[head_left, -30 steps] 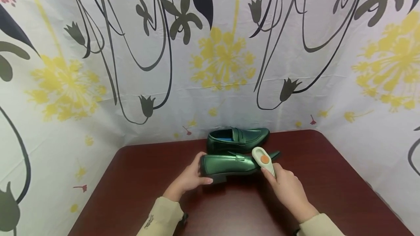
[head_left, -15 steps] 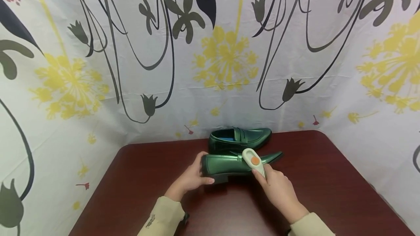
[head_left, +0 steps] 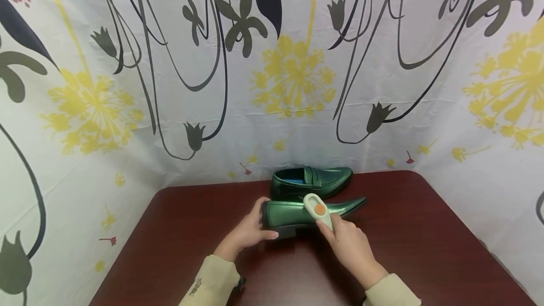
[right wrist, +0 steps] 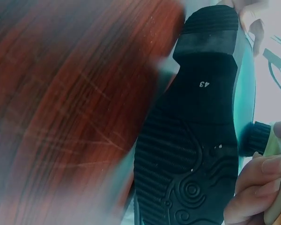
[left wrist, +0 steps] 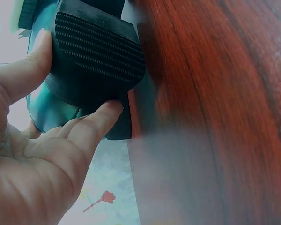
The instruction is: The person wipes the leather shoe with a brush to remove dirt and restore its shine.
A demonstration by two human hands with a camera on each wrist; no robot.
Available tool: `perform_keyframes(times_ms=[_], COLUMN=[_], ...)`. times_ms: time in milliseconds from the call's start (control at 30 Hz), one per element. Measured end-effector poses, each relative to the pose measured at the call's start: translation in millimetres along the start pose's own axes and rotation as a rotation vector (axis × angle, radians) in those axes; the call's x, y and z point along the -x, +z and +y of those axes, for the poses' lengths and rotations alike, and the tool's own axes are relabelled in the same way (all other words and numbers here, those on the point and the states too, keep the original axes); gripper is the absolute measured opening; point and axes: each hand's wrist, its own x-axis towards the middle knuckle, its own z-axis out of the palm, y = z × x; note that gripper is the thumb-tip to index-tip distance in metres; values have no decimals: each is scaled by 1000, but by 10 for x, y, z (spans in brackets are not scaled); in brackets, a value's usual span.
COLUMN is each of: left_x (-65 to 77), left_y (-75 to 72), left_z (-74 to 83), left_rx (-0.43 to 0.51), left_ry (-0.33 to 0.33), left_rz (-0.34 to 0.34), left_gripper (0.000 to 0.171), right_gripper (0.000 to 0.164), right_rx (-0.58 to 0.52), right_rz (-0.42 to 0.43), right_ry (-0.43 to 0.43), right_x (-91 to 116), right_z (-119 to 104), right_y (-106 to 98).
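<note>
A dark red table (head_left: 425, 249) stretches left and right of two green shoes, its far edge against a flowered cloth (head_left: 233, 103). The back shoe (head_left: 335, 181) stands near that edge. Just in front, the tilted shoe (head_left: 282, 214) has its heel clamped by the left hand (head_left: 246, 233). The right hand (head_left: 350, 249) grips a pale brush (head_left: 312, 200), bristles touching the shiny upper. The black sole reads 43.

Flowered curtain (head_left: 238, 103), table (head_left: 293, 270): perhaps home.

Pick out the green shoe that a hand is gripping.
The nearer shoe, gripped by the left hand; the farther shoe stands upright behind it, gripped by neither hand.
</note>
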Motion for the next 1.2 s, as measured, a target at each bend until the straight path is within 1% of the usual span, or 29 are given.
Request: perform_keyframes(times_ms=[300, 500, 700, 833, 1000, 1200], left_x=[-7, -4, 6, 16, 15, 8], left_y=[6, 10, 13, 14, 17, 18], left_z=[-30, -32, -28, -23, -21, -10], left_rx=[10, 15, -7, -28, -33, -6], left_ry=[12, -13, -24, -35, -32, -16], left_rz=[3, 18, 34, 43, 43, 36], left_gripper=[91, 92, 95, 95, 94, 95], right_gripper=[32, 32, 34, 35, 35, 34], right_rx=[27, 61, 86, 84, 78, 65], right_rz=[-13, 25, 48, 46, 59, 53], right_ry=[-26, -63, -96, -112, -129, -138], right_x=[-26, -46, -70, -93, -111, -126], right_z=[-128, -187, -251, -319, -404, -491], right_y=[85, 166, 259, 322, 382, 439])
